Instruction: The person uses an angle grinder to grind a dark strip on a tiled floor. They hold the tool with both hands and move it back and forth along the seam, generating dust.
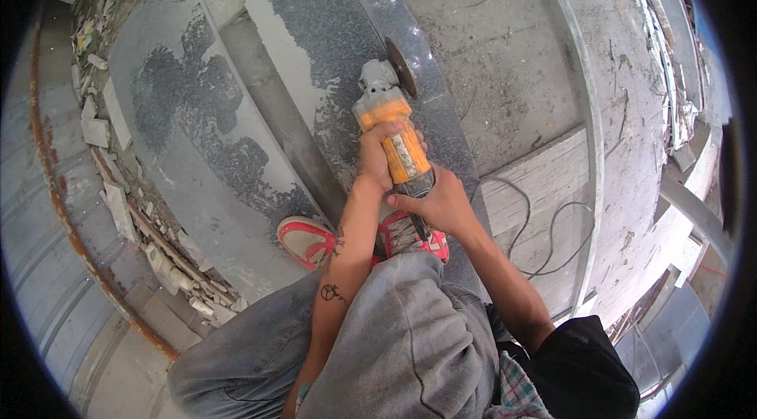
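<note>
One grinder [404, 152] with one disc [402, 68] is over the grey slab [441, 115]. The left hand [377, 155] grips its body; the right hand [443, 202] grips its rear. One cord [528, 210] lies right of the slab.

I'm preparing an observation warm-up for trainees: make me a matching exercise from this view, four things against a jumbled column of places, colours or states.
1. Angle grinder
2. Sneakers
3. Thin cable
4. Rusty bar

A. Red and white
B. Curving along the picture's left side
C. Gripped by the left hand and right hand
D. Looped to the right of the feet

Pairs: 1-C, 2-A, 3-D, 4-B
</note>
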Demonstrator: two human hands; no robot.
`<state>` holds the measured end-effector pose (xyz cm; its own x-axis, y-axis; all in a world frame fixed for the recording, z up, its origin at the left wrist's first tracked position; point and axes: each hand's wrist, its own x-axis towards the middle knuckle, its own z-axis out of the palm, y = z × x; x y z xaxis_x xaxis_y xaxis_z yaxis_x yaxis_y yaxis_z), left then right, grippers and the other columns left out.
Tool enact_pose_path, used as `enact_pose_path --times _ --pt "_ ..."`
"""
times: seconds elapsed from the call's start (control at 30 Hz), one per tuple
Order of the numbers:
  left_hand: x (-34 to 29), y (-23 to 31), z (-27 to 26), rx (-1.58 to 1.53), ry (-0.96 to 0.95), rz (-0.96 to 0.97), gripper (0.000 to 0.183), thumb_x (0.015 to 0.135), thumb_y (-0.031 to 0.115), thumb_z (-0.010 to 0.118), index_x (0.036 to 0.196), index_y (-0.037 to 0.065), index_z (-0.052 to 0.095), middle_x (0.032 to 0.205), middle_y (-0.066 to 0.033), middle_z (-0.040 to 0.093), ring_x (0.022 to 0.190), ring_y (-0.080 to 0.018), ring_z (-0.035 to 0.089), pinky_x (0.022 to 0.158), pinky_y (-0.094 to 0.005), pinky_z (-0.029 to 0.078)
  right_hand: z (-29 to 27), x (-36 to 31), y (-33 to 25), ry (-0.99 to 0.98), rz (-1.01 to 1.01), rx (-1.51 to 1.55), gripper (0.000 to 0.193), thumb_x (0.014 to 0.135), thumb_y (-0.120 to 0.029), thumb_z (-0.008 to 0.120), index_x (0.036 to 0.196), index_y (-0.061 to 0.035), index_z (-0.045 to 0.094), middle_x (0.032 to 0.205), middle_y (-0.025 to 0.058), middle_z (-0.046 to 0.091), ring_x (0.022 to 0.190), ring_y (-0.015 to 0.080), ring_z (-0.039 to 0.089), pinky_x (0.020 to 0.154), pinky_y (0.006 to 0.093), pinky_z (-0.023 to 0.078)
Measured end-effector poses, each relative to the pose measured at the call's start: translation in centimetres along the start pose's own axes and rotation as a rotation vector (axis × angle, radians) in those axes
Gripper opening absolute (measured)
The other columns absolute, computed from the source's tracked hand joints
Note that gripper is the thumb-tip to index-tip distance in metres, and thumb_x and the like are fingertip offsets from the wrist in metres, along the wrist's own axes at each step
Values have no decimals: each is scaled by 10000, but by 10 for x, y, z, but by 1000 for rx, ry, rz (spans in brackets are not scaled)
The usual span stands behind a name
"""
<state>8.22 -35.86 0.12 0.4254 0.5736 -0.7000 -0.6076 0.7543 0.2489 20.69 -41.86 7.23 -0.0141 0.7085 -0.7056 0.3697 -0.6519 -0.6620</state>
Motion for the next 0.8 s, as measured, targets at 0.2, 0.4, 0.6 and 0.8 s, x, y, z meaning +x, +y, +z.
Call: enact_pose_path --times 0.2,0.4,0.6,0.8 --pt "13 13 -2 6 -1 48 349 745 260 595 973 1 541 769 -141 601 671 -262 640 618 -385 561 -1 15 -11 -5 -37 -38 641 613 -418 836 1018 29 623 919 210 683 903 350 670 816 399 502" --pt "24 25 -2 52 19 32 403 729 321 616 985 22 532 795 -132 589 685 -280 625 655 -419 544 -1 28 -12 -8 -4 -44 679 595 -446 843 1028 28 622 922 225 681 910 360 667 820 402 502" --pt "6 6 -1 -22 -6 -10 341 750 256 600 969 0 542 776 -148 605 680 -269 640 634 -386 557 -1 5 -4 -21 -17 1 693 600 -434 846 1057 32 613 938 220 680 904 343 672 824 401 502" --pt "-1 0 -1 -16 -4 -20 333 739 252 602 958 9 545 777 -147 604 684 -268 640 632 -386 553 1 -2 3 -8 9 -16 655 613 -412 840 1038 31 611 922 212 681 892 336 672 818 390 502"
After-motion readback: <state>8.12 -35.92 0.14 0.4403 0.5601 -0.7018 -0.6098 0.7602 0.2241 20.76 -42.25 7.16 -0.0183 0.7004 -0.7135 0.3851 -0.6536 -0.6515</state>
